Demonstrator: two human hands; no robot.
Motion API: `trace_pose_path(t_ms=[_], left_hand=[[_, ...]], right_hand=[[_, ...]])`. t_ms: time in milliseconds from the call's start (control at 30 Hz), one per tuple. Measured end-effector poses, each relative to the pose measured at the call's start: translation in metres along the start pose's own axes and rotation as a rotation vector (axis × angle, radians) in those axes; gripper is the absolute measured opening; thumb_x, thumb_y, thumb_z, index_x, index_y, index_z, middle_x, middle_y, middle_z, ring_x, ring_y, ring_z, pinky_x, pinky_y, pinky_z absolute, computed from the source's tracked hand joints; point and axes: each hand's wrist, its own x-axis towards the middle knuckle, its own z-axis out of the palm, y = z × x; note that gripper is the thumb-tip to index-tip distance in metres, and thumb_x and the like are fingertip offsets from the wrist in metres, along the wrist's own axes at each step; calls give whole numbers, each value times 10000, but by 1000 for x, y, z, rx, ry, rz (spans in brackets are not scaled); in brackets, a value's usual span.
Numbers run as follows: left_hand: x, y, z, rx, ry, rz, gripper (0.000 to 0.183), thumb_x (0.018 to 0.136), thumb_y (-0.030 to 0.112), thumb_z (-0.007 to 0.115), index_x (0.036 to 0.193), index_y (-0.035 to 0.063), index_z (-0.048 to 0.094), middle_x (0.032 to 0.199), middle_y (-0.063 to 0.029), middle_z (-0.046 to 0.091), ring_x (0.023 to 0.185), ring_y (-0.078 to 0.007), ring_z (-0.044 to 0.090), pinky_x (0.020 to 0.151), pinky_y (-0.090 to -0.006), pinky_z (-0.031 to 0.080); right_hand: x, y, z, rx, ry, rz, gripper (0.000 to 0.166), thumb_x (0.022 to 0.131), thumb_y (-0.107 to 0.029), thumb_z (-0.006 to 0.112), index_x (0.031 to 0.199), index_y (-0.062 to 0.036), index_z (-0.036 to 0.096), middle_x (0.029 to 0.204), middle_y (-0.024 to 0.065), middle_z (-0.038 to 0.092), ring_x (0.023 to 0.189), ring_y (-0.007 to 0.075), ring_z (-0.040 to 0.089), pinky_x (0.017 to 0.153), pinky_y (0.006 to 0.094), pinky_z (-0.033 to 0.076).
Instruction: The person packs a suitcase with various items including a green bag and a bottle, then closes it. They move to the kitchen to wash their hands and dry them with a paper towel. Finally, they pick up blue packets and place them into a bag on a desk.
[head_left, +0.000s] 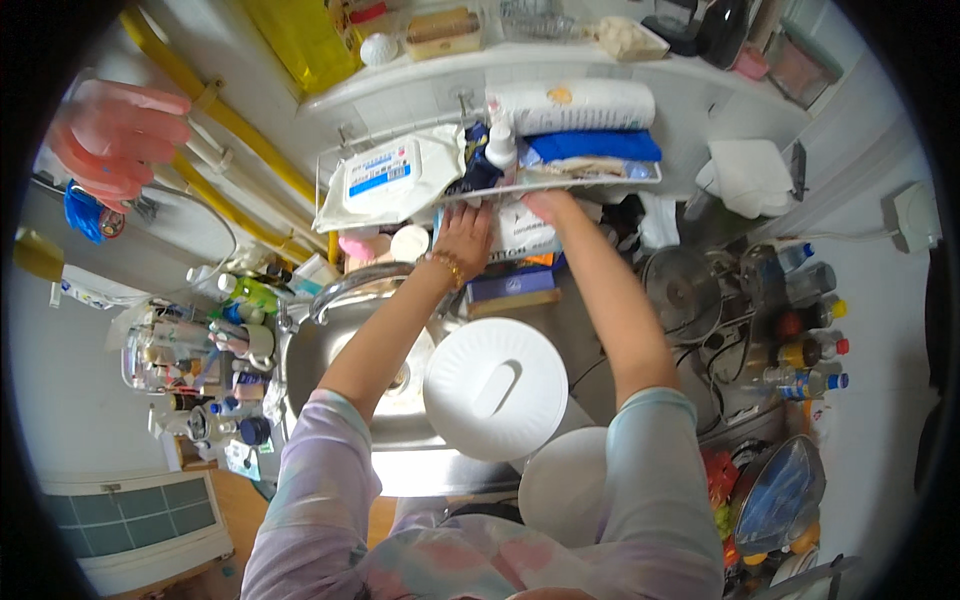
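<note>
Both arms reach forward over the sink to the space just under a white wire rack (555, 186). My left hand (463, 244), with a beaded bracelet at the wrist, lies on a white printed pack (525, 229); its fingertips are partly hidden under the rack's edge. My right hand (549, 204) is at the pack's right end, its fingers hidden at the rack's rim; whether it grips is unclear. On the rack are a wipes pack (386, 176), a white pump bottle (500, 146), a blue cloth (592, 145) and a paper towel roll (574, 105).
The steel sink (315, 375) and its faucet (360, 283) lie below the left arm. A round white lid (495, 388) overlaps the sink's right side. Bottles crowd both sides, such as a green one (255, 294). Pink rubber gloves (120, 135) hang at upper left, beside yellow pipes (247, 135).
</note>
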Motion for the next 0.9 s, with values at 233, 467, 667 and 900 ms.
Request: trace_pose_path(t_ms=[233,467,667,900], left_hand=[[-5,-11,-9,-94,-63,-40,553,787,158,451,1284,52,232,1241,-255,294,1160,-391,284,971,-444,248],[-9,-14,-19,-50,37,-188,463,719,178,511,1154,45,425,1009,-260,470,956,-404,434,907,-489,277],[-1,-9,-9,-42,118,-308,473,728,251,478,1036,-106,441,1035,-308,467,1003,-424,410,884,-480,290],[14,-7,-6,15,-45,-351,539,739,319,487,1149,-23,412,1133,-266,444,1092,-412,361,943,-496,213]], right_hand=[[-15,-11,45,-1586,320,-245,337,759,-361,506,956,-99,587,984,120,571,952,311,508,820,427,384],[-19,-5,62,-1688,556,-163,541,726,-456,491,1145,-114,478,1205,113,442,1139,300,373,953,428,271],[2,16,22,-1568,550,-508,401,744,-439,479,890,-74,560,970,115,549,922,319,494,847,410,344],[-11,6,7,-1343,742,-428,504,722,-356,549,1108,-40,473,1198,177,413,1135,330,343,969,398,242]])
